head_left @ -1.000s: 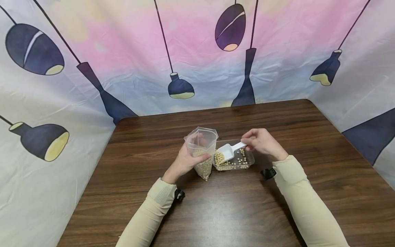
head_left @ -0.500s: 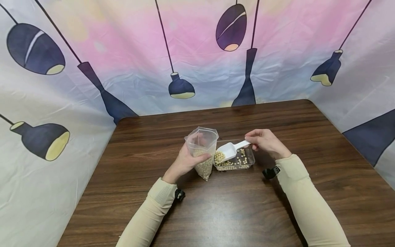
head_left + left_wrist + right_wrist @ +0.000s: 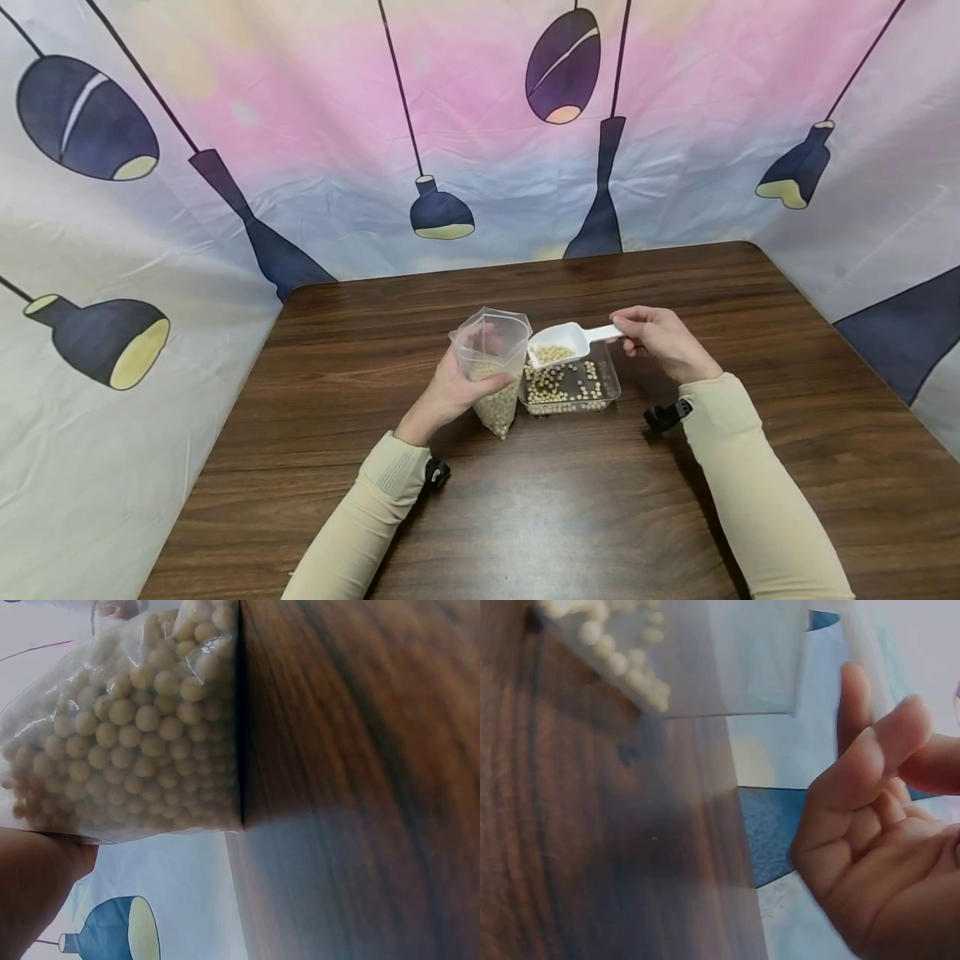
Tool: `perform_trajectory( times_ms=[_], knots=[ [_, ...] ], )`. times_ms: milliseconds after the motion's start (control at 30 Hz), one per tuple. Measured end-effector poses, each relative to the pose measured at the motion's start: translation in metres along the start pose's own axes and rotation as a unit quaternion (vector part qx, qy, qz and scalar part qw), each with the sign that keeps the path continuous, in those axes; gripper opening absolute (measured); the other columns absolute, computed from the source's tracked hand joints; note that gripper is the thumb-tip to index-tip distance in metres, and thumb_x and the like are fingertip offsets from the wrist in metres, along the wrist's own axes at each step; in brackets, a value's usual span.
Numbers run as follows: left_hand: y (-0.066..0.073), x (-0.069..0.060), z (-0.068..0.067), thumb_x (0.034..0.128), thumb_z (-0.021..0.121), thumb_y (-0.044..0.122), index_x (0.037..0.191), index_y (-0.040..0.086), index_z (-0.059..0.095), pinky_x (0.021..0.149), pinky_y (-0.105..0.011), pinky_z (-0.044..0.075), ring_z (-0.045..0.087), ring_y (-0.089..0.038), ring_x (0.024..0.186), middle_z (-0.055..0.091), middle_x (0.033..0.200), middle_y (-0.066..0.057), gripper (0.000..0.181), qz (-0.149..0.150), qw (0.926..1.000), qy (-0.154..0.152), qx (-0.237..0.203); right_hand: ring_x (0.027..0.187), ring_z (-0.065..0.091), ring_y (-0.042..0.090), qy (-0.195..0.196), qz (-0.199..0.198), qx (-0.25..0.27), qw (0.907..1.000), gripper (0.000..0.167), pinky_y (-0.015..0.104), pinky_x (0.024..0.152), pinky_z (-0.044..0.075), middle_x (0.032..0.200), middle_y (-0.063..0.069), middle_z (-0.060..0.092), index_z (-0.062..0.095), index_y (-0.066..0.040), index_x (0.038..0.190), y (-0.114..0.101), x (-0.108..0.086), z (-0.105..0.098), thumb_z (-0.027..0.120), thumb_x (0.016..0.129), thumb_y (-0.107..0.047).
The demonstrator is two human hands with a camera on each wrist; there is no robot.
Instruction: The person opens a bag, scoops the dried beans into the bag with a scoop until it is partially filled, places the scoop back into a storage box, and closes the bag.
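Note:
A clear plastic bag (image 3: 497,408), partly filled with round pale-yellow beans, stands upright on the table with its mouth spread. My left hand (image 3: 448,390) grips it round the side, thumb across the front; in the left wrist view the beans (image 3: 135,735) press against the film. My right hand (image 3: 663,342) pinches the handle end of a white scoop (image 3: 573,337), which carries a load of beans. The scoop hangs above a clear rectangular container (image 3: 611,387), its tip close to the bag's rim. In the right wrist view the right hand (image 3: 877,825) has its fingers curled.
Loose beans (image 3: 547,387) lie scattered over the container's floor, thicker on its left side. The container sits right beside the bag on a brown wooden table (image 3: 480,517). A cloth printed with lamps (image 3: 442,212) hangs behind the far edge.
My right hand has moved slightly right and raised the scoop out of the container, levelling it with beans inside. The left hand and bag have stayed in place.

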State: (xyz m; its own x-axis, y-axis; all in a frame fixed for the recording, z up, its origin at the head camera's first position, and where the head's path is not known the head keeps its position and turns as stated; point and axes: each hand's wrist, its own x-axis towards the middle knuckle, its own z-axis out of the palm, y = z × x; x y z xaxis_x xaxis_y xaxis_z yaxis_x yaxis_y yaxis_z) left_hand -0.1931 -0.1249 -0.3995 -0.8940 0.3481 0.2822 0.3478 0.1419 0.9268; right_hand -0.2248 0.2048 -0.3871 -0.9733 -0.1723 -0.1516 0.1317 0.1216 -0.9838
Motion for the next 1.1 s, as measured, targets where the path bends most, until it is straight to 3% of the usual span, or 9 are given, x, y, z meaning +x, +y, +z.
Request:
perform_trajectory(
  times_ms=[133,300,467,600,800,1100],
  knots=[
    [-0.001,0.0,0.0,0.0736,0.082,0.001,0.135,0.009,0.044,0.09,-0.043,0.049,0.058,-0.027,0.102,0.056,0.12,-0.017,0.073,0.0,1.0,0.001,0.002,0.064,0.053,0.008,0.02,-0.029,0.101,0.9943,0.029,0.022,0.061,0.046,0.088,-0.001,0.062,0.055,-0.001,0.12,-0.01,-0.005,-0.003,0.059,0.098,-0.021],
    [-0.001,0.0,0.0,0.0734,0.082,0.001,0.136,0.009,0.044,0.09,-0.044,0.049,0.058,-0.028,0.103,0.055,0.121,-0.016,0.073,-0.004,1.0,0.001,0.001,0.062,0.059,0.009,0.028,-0.105,0.234,0.9661,0.014,0.021,0.058,0.049,0.08,0.005,0.072,0.064,-0.006,0.107,-0.024,-0.013,-0.002,0.063,0.095,-0.013],
    [0.0,0.0,0.0,0.0744,0.081,0.0,0.137,0.008,0.043,0.091,-0.041,0.049,0.057,-0.028,0.104,0.054,0.123,-0.017,0.074,-0.018,0.9998,-0.001,0.002,0.063,0.064,0.012,0.047,-0.178,0.281,0.9419,0.012,0.023,0.061,0.053,0.08,0.008,0.07,0.066,-0.003,0.105,-0.037,-0.023,0.008,0.064,0.093,-0.007],
    [0.008,-0.001,0.0,0.0754,0.08,-0.002,0.138,0.004,0.041,0.093,-0.041,0.048,0.056,-0.029,0.106,0.053,0.124,-0.02,0.073,-0.028,0.9996,-0.004,0.003,0.062,0.066,0.014,0.072,-0.248,0.27,0.9277,0.01,0.023,0.063,0.054,0.079,0.008,0.07,0.066,0.0,0.102,-0.049,-0.031,0.022,0.063,0.093,-0.002],
    [0.031,-0.004,0.0,0.076,0.079,-0.002,0.136,-0.002,0.041,0.093,-0.04,0.047,0.056,-0.029,0.106,0.053,0.123,-0.023,0.071,-0.029,0.9995,-0.009,0.008,0.059,0.066,0.015,0.134,-0.323,0.182,0.9191,0.013,0.026,0.063,0.053,0.075,0.007,0.071,0.066,0.004,0.101,-0.062,-0.042,0.039,0.066,0.091,-0.003],
    [0.033,-0.005,0.001,0.0763,0.078,-0.003,0.137,-0.003,0.04,0.095,-0.042,0.046,0.055,-0.031,0.109,0.052,0.123,-0.024,0.071,-0.033,0.9994,-0.008,0.007,0.06,0.067,0.021,0.139,-0.399,0.137,0.8958,0.016,0.026,0.064,0.055,0.077,0.011,0.071,0.062,0.013,0.102,-0.073,-0.055,0.048,0.065,0.09,0.003]
  ],
)
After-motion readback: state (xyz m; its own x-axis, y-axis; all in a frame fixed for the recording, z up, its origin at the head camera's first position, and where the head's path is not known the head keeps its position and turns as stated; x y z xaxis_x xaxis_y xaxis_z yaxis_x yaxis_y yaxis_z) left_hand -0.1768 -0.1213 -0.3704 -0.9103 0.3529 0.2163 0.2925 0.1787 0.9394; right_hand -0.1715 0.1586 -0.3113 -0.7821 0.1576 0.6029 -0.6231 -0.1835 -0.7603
